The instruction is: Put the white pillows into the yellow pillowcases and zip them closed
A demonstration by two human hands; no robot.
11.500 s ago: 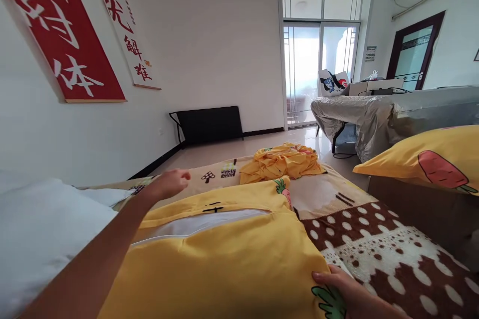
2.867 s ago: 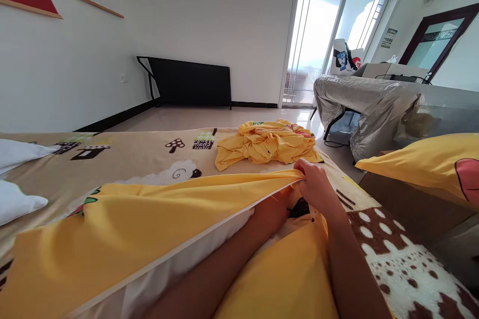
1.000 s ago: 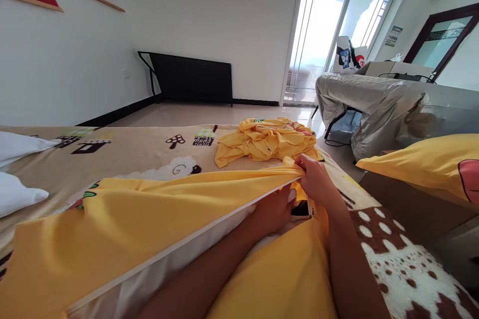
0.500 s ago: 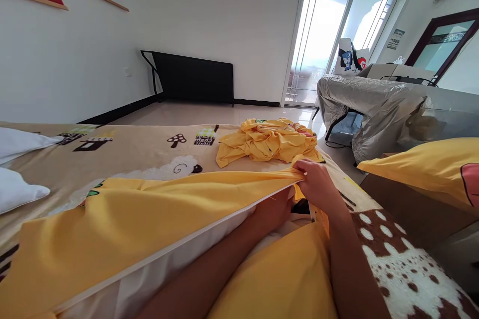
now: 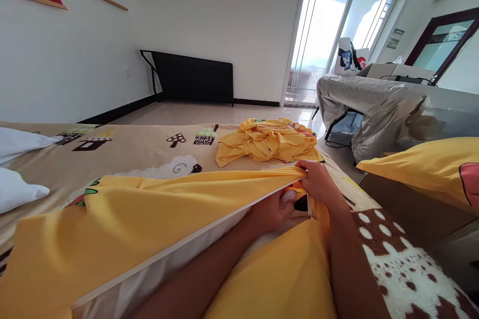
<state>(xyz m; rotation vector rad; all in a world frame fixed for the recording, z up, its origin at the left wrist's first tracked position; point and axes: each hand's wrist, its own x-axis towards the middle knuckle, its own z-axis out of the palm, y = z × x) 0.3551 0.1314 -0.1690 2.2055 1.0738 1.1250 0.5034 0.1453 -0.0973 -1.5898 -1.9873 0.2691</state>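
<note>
A yellow pillowcase (image 5: 157,214) with a pale edge along its long opening stretches across the bed in front of me. My right hand (image 5: 318,182) is closed on the bunched corner of the pillowcase at the far end. My left hand (image 5: 271,214) reaches inside the opening, its fingers curled just under that corner beside a whitish bit. What the left fingers hold is partly hidden. White fabric (image 5: 123,286) shows inside, below the left forearm. The lower yellow side (image 5: 277,274) of the pillowcase lies between my forearms.
A crumpled yellow cloth heap (image 5: 269,142) lies on the patterned beige blanket (image 5: 138,147). White pillows (image 5: 22,192) are at left. At right, a yellow pillow (image 5: 422,164) rests above a brown box (image 5: 404,204). Plastic-covered furniture (image 5: 374,99) and a black panel (image 5: 194,79) stand beyond the bed.
My left hand has shifted slightly back from the corner, and its curled fingers now show. My right hand keeps its hold, having moved a little.
</note>
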